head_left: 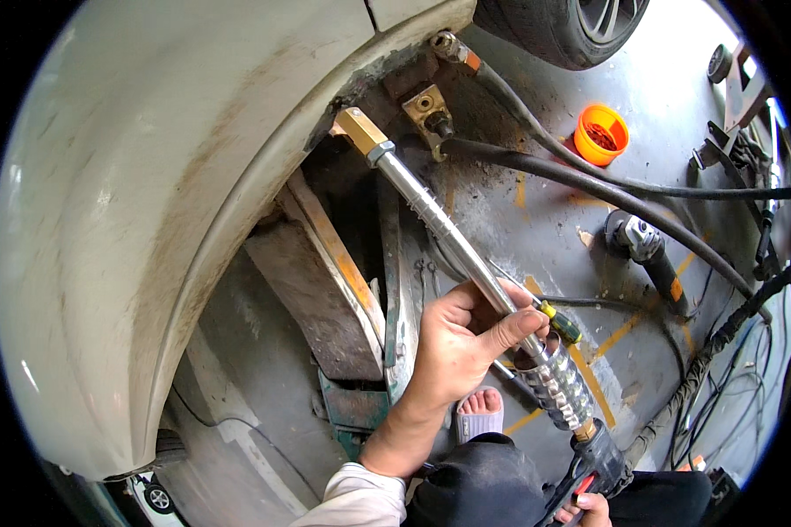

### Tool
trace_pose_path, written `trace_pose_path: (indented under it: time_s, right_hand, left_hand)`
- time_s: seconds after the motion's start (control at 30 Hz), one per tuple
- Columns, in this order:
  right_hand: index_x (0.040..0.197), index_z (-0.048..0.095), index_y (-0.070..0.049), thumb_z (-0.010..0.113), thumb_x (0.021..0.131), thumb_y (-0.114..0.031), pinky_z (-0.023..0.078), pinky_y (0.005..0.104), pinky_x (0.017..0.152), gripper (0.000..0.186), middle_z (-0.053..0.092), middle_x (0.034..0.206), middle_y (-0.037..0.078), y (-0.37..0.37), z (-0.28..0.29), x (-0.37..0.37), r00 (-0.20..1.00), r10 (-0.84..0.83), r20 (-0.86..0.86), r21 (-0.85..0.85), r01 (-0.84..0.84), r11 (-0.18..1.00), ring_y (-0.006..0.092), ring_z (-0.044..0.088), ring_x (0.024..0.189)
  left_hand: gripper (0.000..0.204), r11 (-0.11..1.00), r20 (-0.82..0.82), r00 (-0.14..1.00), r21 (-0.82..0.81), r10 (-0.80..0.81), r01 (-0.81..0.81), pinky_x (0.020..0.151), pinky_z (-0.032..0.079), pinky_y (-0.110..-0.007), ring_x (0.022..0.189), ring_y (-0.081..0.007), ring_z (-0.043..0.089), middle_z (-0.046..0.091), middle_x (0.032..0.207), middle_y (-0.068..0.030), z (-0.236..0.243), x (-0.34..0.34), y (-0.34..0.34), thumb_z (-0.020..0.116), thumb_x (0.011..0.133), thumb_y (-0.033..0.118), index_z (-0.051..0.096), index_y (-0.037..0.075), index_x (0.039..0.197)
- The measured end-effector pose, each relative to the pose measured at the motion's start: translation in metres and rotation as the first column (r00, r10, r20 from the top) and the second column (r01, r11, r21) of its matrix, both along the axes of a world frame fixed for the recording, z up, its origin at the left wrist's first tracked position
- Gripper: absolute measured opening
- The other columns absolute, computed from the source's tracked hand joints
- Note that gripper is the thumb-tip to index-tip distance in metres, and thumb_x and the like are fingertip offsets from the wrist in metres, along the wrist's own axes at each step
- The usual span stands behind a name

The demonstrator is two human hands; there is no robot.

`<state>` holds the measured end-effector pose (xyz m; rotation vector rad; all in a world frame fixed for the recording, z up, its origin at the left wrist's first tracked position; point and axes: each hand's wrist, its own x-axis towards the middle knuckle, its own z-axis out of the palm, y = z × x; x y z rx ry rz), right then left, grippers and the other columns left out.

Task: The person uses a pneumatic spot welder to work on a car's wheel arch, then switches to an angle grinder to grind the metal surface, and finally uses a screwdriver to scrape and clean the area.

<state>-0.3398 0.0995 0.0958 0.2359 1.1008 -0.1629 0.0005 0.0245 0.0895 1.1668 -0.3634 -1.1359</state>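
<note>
A long slide-hammer dent puller (439,224) runs diagonally from the car body to my lap. Its brass tip (362,132) is at the scuffed lower edge of the dirty white car panel (132,220); whether it touches, I cannot tell. My left hand (466,342) is wrapped round the steel shaft, just above the ribbed metal sliding weight (560,386). At the lower edge, my right hand (593,509) grips the black handle (596,452) by a red trigger; most of that hand is out of view. A brass clamp block (427,104) with a thick black cable sits beyond the tip.
Thick cables (580,171) cross the grey floor to the right. An angle grinder (650,250), a screwdriver (561,323) and an orange tub (601,134) of small reddish pieces lie there. Below the panel stands a green jack-like stand (356,408). A car wheel (554,31) is at the top.
</note>
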Motion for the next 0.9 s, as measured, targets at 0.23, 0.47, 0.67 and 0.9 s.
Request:
trace_pose_path:
  time_s: [0.23, 0.47, 0.67, 0.9]
  right_hand:
    - [0.094, 0.063, -0.020, 0.071, 0.067, -0.008, 0.039, 0.0290, 0.061, 0.030, 0.052, 0.066, -0.005, 0.000, -0.003, -0.001, 0.999, -0.035, 0.025, -0.008, 0.035, 0.999, 0.0122, 0.046, 0.060]
    - [0.094, 0.064, -0.021, 0.072, 0.068, -0.009, 0.041, 0.0301, 0.061, 0.030, 0.052, 0.066, -0.005, -0.001, -0.002, 0.000, 0.999, -0.028, 0.016, 0.013, 0.027, 1.000, 0.0123, 0.047, 0.060]
    - [0.097, 0.067, -0.018, 0.072, 0.072, -0.006, 0.042, 0.0306, 0.060, 0.028, 0.058, 0.069, -0.003, -0.003, -0.017, -0.006, 0.992, -0.036, 0.121, -0.022, 0.039, 0.999, 0.0134, 0.052, 0.062]
    - [0.098, 0.063, -0.014, 0.070, 0.075, -0.004, 0.042, 0.0308, 0.059, 0.026, 0.058, 0.072, -0.001, -0.004, -0.021, -0.005, 0.991, -0.046, 0.125, -0.092, 0.057, 0.994, 0.0130, 0.052, 0.060]
  left_hand:
    - [0.025, 0.999, 0.002, 1.000, -0.009, -0.031, 0.031, 0.073, 0.057, -0.034, 0.077, -0.0218, 0.069, 0.069, 0.083, -0.0150, 0.002, 0.000, 0.000, 0.073, 0.082, 0.012, 0.060, -0.002, 0.099]
    - [0.023, 0.999, 0.024, 0.999, -0.030, -0.044, 0.045, 0.073, 0.057, -0.034, 0.078, -0.0213, 0.069, 0.070, 0.084, -0.0147, 0.000, 0.002, 0.001, 0.072, 0.084, 0.011, 0.061, -0.001, 0.099]
    - [0.022, 0.998, 0.017, 1.000, -0.055, -0.012, 0.013, 0.074, 0.056, -0.033, 0.077, -0.0210, 0.068, 0.069, 0.084, -0.0140, -0.002, -0.001, 0.000, 0.072, 0.084, 0.011, 0.061, -0.001, 0.099]
    - [0.022, 0.997, 0.009, 1.000, -0.074, 0.000, 0.000, 0.074, 0.056, -0.033, 0.076, -0.0216, 0.068, 0.069, 0.083, -0.0145, -0.005, -0.003, -0.003, 0.072, 0.083, 0.010, 0.061, -0.002, 0.098]
